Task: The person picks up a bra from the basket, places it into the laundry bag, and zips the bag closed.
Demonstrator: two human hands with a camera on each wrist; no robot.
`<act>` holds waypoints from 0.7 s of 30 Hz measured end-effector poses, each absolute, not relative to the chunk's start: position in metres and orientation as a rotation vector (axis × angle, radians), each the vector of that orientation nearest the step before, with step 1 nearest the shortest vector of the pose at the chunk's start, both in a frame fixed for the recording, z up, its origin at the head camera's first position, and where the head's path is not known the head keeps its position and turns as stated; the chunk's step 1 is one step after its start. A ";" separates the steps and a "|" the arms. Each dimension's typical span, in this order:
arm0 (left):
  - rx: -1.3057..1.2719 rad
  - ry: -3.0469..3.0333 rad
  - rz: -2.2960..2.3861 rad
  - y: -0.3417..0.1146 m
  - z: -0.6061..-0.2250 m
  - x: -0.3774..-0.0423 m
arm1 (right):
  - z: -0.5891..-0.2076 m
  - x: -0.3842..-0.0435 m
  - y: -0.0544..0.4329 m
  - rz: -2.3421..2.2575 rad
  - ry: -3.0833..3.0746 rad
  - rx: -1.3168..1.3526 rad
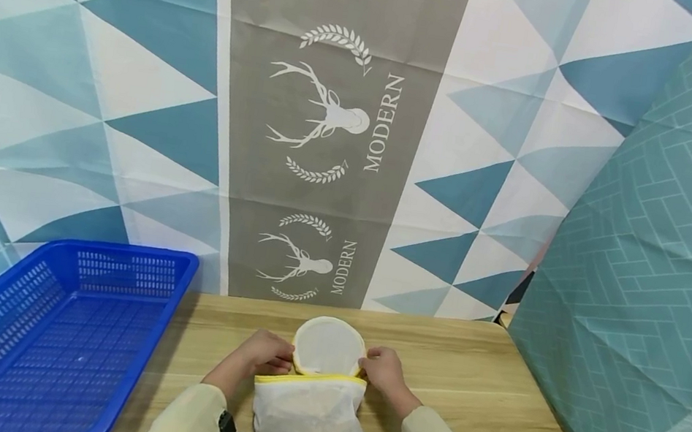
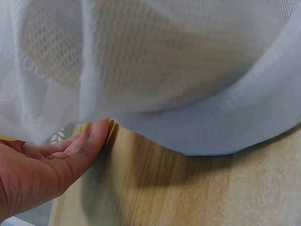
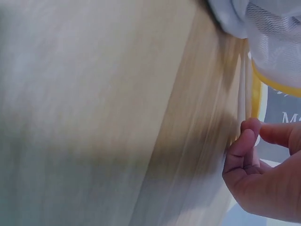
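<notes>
A white mesh laundry bag (image 1: 308,425) with yellow trim stands on the wooden table in the head view. Its round, yellow-rimmed flap (image 1: 329,347) lies folded out at the far side. At the flap's left edge, my left hand (image 1: 265,352) pinches the rim. My right hand (image 1: 385,370) holds the opposite edge, and the right wrist view shows thumb and finger pinching the yellow border (image 3: 256,96). Mesh (image 2: 155,52) fills most of the left wrist view and partly covers the left fingertips. Something pale shows faintly through the mesh; its kind cannot be told.
A large blue plastic basket (image 1: 159,337) stands at the left. The wooden tabletop (image 1: 489,428) extends to the right of the bag. Behind it hangs a patterned cloth (image 1: 316,190), and a teal sheet (image 1: 666,254) borders the right side.
</notes>
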State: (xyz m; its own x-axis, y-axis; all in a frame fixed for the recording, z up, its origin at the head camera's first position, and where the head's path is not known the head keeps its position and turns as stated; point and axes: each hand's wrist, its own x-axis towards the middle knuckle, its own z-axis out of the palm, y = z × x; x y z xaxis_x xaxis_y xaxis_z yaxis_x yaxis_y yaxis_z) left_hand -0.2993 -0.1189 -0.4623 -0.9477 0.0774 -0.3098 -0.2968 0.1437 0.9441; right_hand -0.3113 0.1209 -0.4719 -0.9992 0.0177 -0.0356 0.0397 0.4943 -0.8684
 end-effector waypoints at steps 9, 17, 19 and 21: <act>-0.169 2.119 1.883 -0.118 -0.461 -0.298 | -0.473 -0.312 0.124 -1.934 2.300 0.153; -0.206 2.108 1.915 -0.117 -0.460 -0.298 | -0.466 -0.313 0.125 -1.967 2.254 0.153; -0.229 2.111 1.929 -0.118 -0.461 -0.299 | -0.464 -0.313 0.126 -1.977 2.254 0.144; -0.239 2.115 1.943 -0.119 -0.461 -0.299 | -0.462 -0.313 0.126 -1.977 2.265 0.125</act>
